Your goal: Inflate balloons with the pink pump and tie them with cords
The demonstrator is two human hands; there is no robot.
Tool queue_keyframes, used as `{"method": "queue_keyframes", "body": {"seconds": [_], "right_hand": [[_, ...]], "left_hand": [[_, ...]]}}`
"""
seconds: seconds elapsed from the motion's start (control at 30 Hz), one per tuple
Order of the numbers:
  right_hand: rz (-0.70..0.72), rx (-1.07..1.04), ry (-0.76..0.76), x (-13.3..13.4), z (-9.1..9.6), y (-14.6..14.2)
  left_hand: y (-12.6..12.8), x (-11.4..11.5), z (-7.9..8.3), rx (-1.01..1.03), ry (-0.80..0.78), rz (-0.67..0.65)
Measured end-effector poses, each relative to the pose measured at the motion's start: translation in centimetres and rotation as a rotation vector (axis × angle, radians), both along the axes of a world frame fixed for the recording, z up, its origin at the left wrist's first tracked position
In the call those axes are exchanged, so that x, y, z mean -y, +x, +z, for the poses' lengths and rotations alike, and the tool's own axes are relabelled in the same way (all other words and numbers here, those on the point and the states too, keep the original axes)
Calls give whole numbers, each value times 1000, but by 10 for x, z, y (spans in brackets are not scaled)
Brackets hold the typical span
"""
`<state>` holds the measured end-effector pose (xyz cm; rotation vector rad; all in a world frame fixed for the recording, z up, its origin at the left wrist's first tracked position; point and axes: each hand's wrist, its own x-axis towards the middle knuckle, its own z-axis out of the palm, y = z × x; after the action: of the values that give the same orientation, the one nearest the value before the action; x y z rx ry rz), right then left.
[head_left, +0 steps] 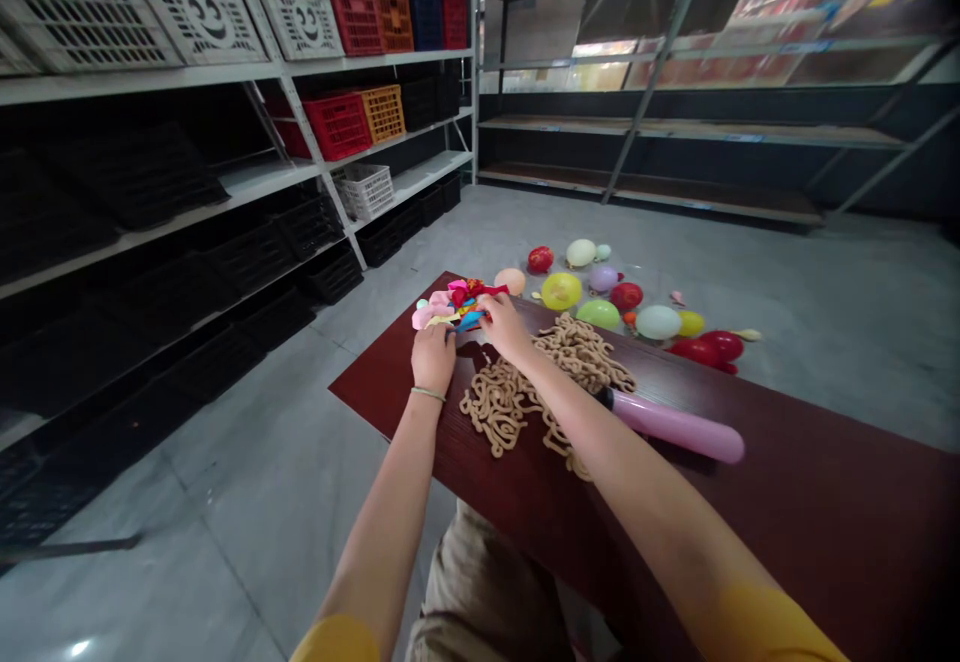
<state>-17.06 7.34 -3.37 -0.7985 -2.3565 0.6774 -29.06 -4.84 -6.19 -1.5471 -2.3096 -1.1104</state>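
A small heap of uninflated balloons (469, 292) in red, pink, blue and pale yellow lies near the far left corner of the dark red table (795, 482). My left hand (433, 357) rests at the near side of the heap, its fingers apart and partly hidden by the back of the hand. From the right, my right hand (506, 330) reaches into the heap, with its fingers bent round a balloon's edge beside a blue one. Next to my right forearm spreads a tangle of tan, knobbly strands (495, 407). A pink tube with a black end (679, 424) lies to the right.
Inflated balloons (561, 291) of several colours lie on the grey floor (255, 502) beyond the table. Shelving with white crates (296, 12), red crates (337, 124) and black crates stands at the left. More metal shelves (690, 132) run along the back.
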Motion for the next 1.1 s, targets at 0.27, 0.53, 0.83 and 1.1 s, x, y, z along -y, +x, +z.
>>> {"method": "queue_keyframes", "body": {"seconds": [0.27,0.53,0.83,1.1], "right_hand": [[43,-95,-43,1,58,108],[-46,-176,8,-1,103,198],[-296,-215,-88,3,70,287],[-154,377,336,60,3,304]], "left_hand": [[56,-12,24,260,-101,-442],[153,-36,77,573,-259,-838],[207,-64,60,1262,-247,-810],[202,-53,54,1601,-89,-592]]}}
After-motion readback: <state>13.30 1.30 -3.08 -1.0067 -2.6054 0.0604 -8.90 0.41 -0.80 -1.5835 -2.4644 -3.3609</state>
